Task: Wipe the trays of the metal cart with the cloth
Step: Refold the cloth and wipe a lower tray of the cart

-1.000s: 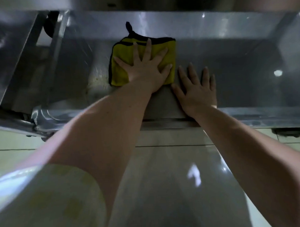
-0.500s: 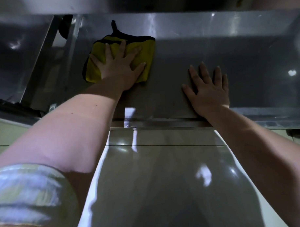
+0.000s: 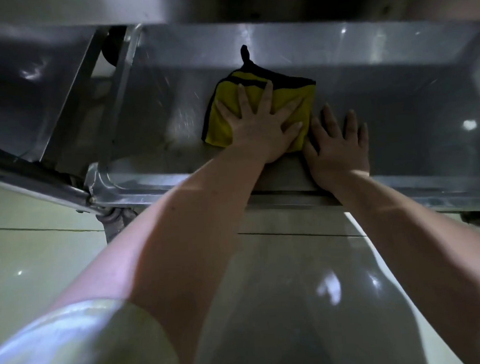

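Where the cloth lies: the yellow cloth [image 3: 219,128], black-edged with a black loop at its far side, lies flat on the floor of the cart's lower tray [image 3: 155,116], close to the far wall and about mid-width.
Left hand grip: the left hand [image 3: 261,129] lies on top of the cloth with its fingers spread straight, pressing down; it is clamped on nothing.
Right hand grip: the right hand [image 3: 338,148] rests flat on bare metal just right of the cloth, fingers apart and straight, holding nothing. It appears to be bracing.
Change: half a second ago the cloth was out toward the tray's left end, well apart from the right hand. Now its right edge is touching or just beside that hand, much where it sat a second ago.
Meaning for the task: this reads as side-to-side strokes over the left and middle of the tray. The stretch beyond the bracing hand has not been under the cloth in these views, so the wiping is judged to be mid-way.
Tray contents: only the cloth and the two hands show. Faint streaks mark the metal left of the cloth; dirt or scratches, it cannot be told.
Cart: the caster [image 3: 117,216] at its near-left corner stands on pale floor tiles [image 3: 32,270].
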`<state>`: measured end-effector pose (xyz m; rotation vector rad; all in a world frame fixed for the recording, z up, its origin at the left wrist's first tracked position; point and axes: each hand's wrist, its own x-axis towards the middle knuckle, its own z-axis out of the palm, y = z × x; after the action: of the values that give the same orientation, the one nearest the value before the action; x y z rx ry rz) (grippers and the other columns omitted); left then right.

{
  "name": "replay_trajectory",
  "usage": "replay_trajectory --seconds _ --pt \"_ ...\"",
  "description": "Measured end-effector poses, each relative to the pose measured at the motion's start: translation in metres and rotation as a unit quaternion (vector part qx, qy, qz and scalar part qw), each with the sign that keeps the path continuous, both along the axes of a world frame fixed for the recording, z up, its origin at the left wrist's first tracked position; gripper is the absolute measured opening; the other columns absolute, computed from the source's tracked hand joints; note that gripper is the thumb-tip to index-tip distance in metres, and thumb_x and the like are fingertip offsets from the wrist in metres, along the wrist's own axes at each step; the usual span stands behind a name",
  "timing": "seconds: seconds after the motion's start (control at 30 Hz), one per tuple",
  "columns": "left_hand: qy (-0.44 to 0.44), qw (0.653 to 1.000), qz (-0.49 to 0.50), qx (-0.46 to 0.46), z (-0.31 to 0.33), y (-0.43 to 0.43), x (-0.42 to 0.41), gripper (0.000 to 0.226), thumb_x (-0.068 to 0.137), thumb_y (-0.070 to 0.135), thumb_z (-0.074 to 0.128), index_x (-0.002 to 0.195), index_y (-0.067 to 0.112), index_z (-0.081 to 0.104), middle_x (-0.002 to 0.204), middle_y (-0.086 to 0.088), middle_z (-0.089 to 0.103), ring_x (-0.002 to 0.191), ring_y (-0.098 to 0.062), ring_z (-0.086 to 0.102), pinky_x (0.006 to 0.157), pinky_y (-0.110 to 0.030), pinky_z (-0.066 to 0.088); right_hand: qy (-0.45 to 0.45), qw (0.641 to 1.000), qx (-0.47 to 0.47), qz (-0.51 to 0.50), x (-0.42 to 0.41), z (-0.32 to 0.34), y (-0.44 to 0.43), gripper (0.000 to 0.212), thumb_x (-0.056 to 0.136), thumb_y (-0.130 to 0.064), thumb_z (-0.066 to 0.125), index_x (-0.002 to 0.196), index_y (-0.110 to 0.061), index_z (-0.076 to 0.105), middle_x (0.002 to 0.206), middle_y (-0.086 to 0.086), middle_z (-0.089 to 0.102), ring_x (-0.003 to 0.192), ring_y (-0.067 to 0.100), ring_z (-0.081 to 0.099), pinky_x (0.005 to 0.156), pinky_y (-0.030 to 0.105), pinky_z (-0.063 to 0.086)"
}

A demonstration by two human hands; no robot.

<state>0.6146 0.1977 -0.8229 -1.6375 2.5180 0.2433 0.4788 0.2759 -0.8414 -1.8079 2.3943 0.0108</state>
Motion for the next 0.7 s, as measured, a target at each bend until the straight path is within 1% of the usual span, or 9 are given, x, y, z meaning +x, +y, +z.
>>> replay_trajectory --seconds 0.1,0.2,0.3,0.37,0.47,0.53,0.6,0.7 --pt "-0.009 1.0 0.0 -0.009 -0.001 -0.007 0.033 0.059 0.091 0.075 0.014 0.146 0.062 -0.003 0.164 0.004 -0.015 0.146 -0.042 -0.018 0.104 -0.078 -0.006 -0.014 1.0 -0.01 0.0 -0.001 -0.003 0.0 0.06 0.097 -0.061 0.025 0.154 -0.045 0.011 0.165 -0.009 0.003 0.15 0.034 -0.004 0.12 0.052 -0.004" --pt "-0.031 0.997 0.07 -0.021 0.002 -0.024 0.086 0.059 0.092 0.074 0.015 0.147 0.059 0.002 0.165 0.004 -0.011 0.148 -0.039 -0.012 0.106 -0.077 -0.005 -0.022 1.0 -0.005 -0.002 0.0 -0.003 -0.002 0.061 0.096 -0.063 0.025 0.153 -0.048 0.01 0.165 -0.01 0.004 0.15 0.033 -0.005 0.12 0.05 -0.005" --pt "-0.042 0.991 0.129 -0.019 0.003 -0.04 0.144 0.061 0.091 0.076 0.013 0.147 0.059 -0.003 0.165 0.004 -0.011 0.148 -0.04 -0.011 0.107 -0.077 -0.004 -0.016 1.0 -0.004 -0.004 0.002 -0.003 -0.005 0.061 0.096 -0.063 0.023 0.152 -0.048 0.008 0.165 -0.009 0.003 0.15 0.034 -0.005 0.12 0.05 -0.006" --pt "-0.052 0.989 0.137 -0.008 0.005 -0.041 0.162 0.059 0.091 0.076 0.012 0.145 0.061 -0.007 0.164 0.005 -0.013 0.148 -0.04 -0.012 0.107 -0.076 -0.004 -0.004 1.0 -0.005 -0.003 0.006 -0.005 -0.005 0.061 0.096 -0.063 0.022 0.153 -0.047 0.007 0.165 -0.008 0.003 0.15 0.036 -0.005 0.12 0.052 -0.006" --pt "-0.036 0.986 0.16 0.016 0.005 -0.029 0.151 0.06 0.09 0.077 0.012 0.145 0.062 -0.007 0.164 0.006 -0.015 0.147 -0.042 -0.014 0.106 -0.076 -0.007 0.005 1.0 -0.004 -0.005 0.009 -0.005 -0.002 0.061 0.097 -0.062 0.022 0.154 -0.045 0.008 0.165 -0.006 0.003 0.149 0.039 -0.005 0.119 0.054 -0.005" --pt "-0.024 0.987 0.159 0.014 0.003 -0.013 0.128 0.061 0.089 0.077 0.013 0.146 0.06 0.0 0.164 0.005 -0.015 0.146 -0.045 -0.015 0.104 -0.078 -0.008 0.013 1.0 -0.002 -0.007 0.011 -0.005 -0.002 0.062 0.097 -0.061 0.021 0.154 -0.043 0.008 0.165 -0.005 0.002 0.149 0.04 -0.005 0.119 0.054 -0.005" --pt "-0.019 0.992 0.125 0.01 0.002 0.009 0.093 0.06 0.09 0.076 0.016 0.147 0.06 0.007 0.164 0.004 -0.015 0.145 -0.047 -0.017 0.103 -0.078 -0.009 0.014 1.0 -0.003 -0.009 0.012 -0.005 -0.003 0.062 0.097 -0.061 0.021 0.155 -0.043 0.008 0.165 -0.005 0.002 0.149 0.04 -0.005 0.119 0.054 -0.005" --pt "-0.021 0.998 0.048 0.031 0.003 0.043 0.036 0.06 0.091 0.074 0.018 0.147 0.059 0.003 0.162 0.005 -0.021 0.143 -0.048 -0.023 0.1 -0.078 -0.013 0.015 1.0 0.011 -0.004 0.009 -0.003 -0.003 0.06 0.099 -0.055 0.02 0.155 -0.039 0.009 0.165 -0.005 -0.002 0.149 0.039 -0.008 0.119 0.054 -0.007"
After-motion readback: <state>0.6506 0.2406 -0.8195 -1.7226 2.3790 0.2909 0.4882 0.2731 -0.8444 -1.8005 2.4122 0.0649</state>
